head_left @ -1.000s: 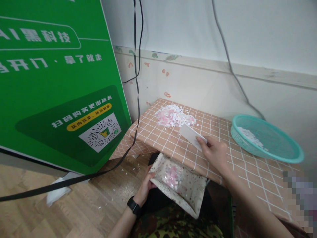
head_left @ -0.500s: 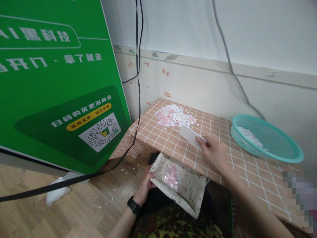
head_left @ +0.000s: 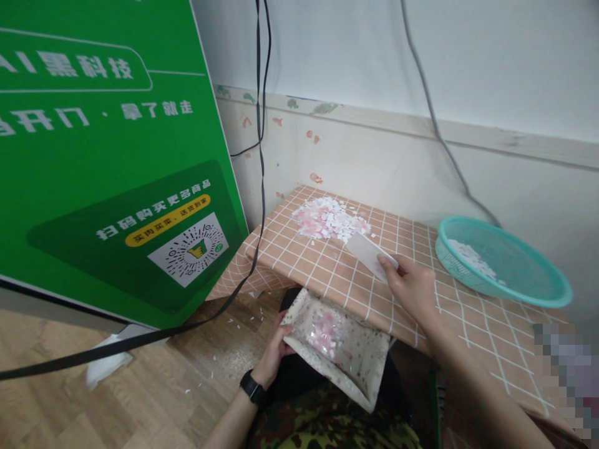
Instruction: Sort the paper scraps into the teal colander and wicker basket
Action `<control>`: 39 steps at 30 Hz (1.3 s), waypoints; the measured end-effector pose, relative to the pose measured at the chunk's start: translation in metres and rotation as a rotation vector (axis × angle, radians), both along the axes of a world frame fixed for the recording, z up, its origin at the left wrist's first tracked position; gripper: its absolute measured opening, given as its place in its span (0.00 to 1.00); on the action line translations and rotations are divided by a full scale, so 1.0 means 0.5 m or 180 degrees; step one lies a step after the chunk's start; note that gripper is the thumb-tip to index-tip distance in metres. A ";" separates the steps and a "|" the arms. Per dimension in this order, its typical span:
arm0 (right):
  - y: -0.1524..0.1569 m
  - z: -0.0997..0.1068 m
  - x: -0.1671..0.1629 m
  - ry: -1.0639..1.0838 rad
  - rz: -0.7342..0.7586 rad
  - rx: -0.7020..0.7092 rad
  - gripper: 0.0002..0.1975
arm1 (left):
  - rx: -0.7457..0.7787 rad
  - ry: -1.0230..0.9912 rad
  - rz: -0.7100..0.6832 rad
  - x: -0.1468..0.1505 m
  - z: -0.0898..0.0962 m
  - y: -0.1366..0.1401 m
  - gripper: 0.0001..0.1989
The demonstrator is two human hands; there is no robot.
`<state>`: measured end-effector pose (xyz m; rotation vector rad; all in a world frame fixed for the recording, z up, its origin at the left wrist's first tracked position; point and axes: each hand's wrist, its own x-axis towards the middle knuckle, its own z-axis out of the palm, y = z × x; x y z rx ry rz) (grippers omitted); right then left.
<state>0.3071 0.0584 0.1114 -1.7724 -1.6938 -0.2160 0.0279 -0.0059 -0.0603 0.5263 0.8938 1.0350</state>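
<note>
My right hand (head_left: 410, 284) pinches a flat white card (head_left: 369, 254) between thumb and fingers, low over the tablecloth. The card's far end is beside a heap of small white and pink paper pieces (head_left: 327, 218). Below the table's front edge, my left hand (head_left: 275, 352) is closed on the left rim of a speckled beige tray (head_left: 360, 374), which tilts over my lap. Several pink and white pieces (head_left: 324, 333) lie inside this tray. The fingers of my left hand are partly hidden behind its rim.
A turquoise basket (head_left: 533, 265) with white pieces in it stands on the checked tablecloth (head_left: 421, 312) at right. A green panel (head_left: 116, 149) stands at left. A black cable (head_left: 262, 187) hangs between panel and table. Scraps lie on the wooden floor (head_left: 201, 368).
My right hand has moved slightly to the right with the card, drawing it a little away from the heap. My left hand and the tray stay put.
</note>
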 end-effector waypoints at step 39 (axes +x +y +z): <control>0.023 -0.035 -0.014 0.0340 0.0852 -0.0127 0.15 | -0.0233 0.0061 0.0123 -0.019 0.038 0.005 0.22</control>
